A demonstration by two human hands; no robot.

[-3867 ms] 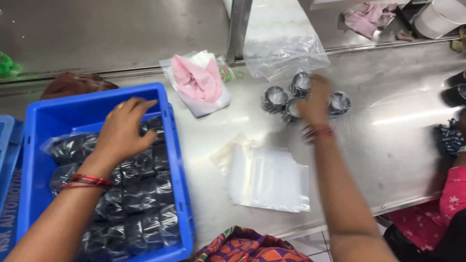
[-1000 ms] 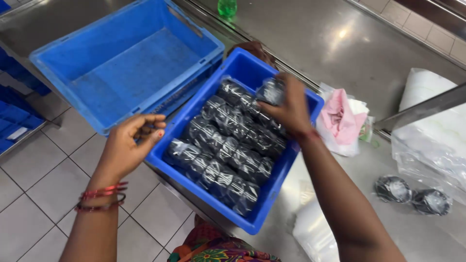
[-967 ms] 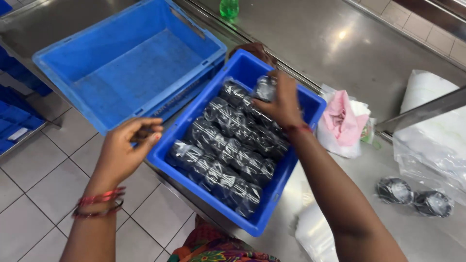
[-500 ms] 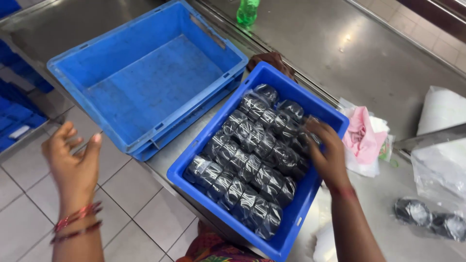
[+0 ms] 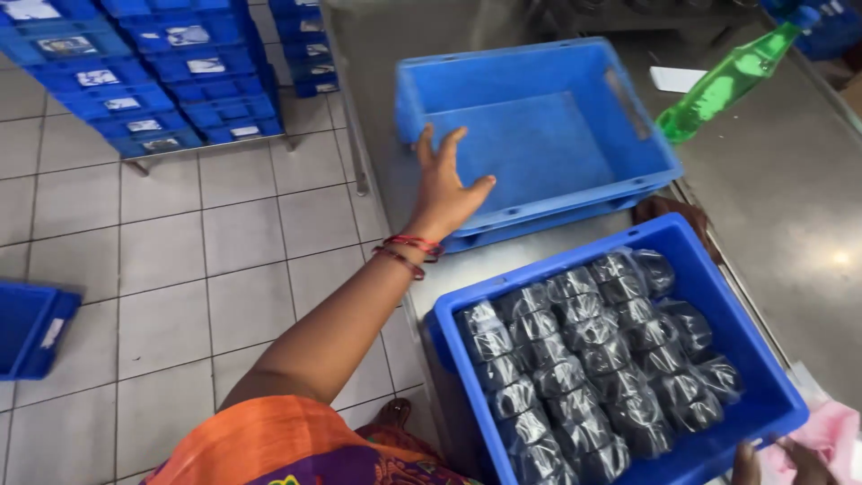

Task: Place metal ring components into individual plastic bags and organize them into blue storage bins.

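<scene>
My left hand (image 5: 444, 184) is stretched out with fingers spread, touching the near rim of an empty blue crate (image 5: 539, 126) on the steel table. A second blue crate (image 5: 763, 386), closer to me, is packed with several rows of black round parts wrapped in clear plastic (image 5: 593, 359). My right hand (image 5: 779, 460) shows only at the bottom edge, fingers resting at that full crate's near right corner; whether it grips the rim is unclear.
A green plastic bottle (image 5: 723, 85) lies on the steel table (image 5: 790, 189) beyond the crates. Stacks of blue crates (image 5: 171, 72) stand on the tiled floor at the upper left, and another blue crate (image 5: 31, 328) sits at the left edge. A pink cloth (image 5: 831, 431) lies at the lower right.
My left hand has swung from open air over the floor to the empty crate's rim. My right hand has slid from the full crate's far side to its near corner.
</scene>
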